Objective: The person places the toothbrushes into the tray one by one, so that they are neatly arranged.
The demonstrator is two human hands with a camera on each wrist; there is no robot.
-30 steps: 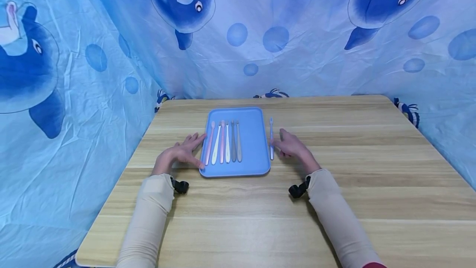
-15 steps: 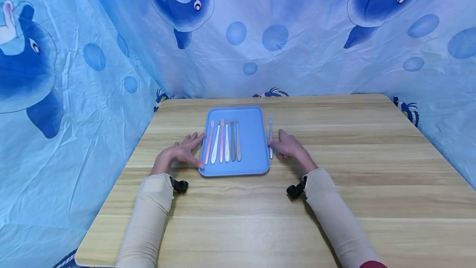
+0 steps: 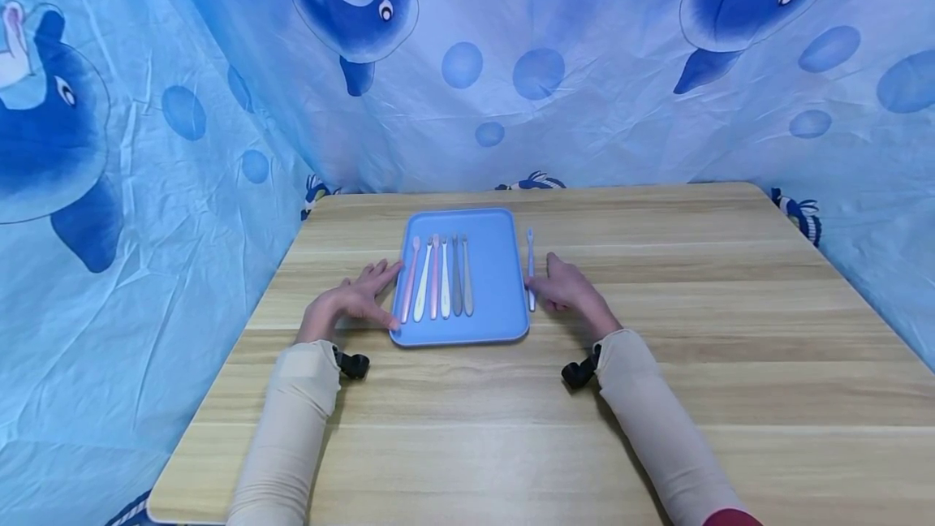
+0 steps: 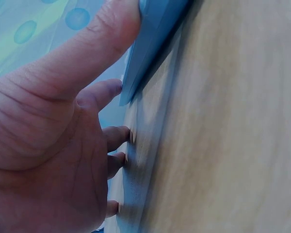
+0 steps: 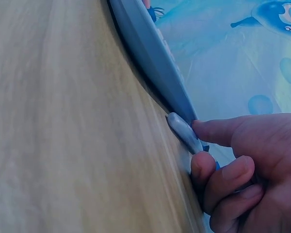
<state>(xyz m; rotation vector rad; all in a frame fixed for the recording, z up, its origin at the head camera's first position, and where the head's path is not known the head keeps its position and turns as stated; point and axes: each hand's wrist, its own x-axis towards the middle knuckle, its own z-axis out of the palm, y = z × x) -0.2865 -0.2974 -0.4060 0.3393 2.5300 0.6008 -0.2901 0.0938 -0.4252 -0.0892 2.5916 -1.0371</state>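
A blue tray (image 3: 500,282) lies on the table with several slim toothbrushes (image 3: 446,282) in pink, white and grey side by side in its left half. My left hand (image 3: 358,299) spreads its fingers at the tray's left side; thumb and index finger touch the rim, as the left wrist view confirms. One bluish toothbrush (image 3: 531,246) lies on the table close along the tray's right edge. Over its handle (image 5: 182,130) my right hand (image 3: 570,284) pinches, the thumb on the tray side and curled fingers on the other. The thumb tip is at the tray's rim.
The wooden table (image 3: 467,445) extends to both sides and toward me. Behind it and at the left hangs a blue curtain (image 3: 467,128) with dolphin prints. A black wrist camera (image 3: 579,373) sits at the right sleeve, another black camera (image 3: 354,365) at the left.
My right hand has shifted slightly left, its thumb now across the bluish toothbrush. The left hand and the tray hold their places; the whole head view has drifted slightly.
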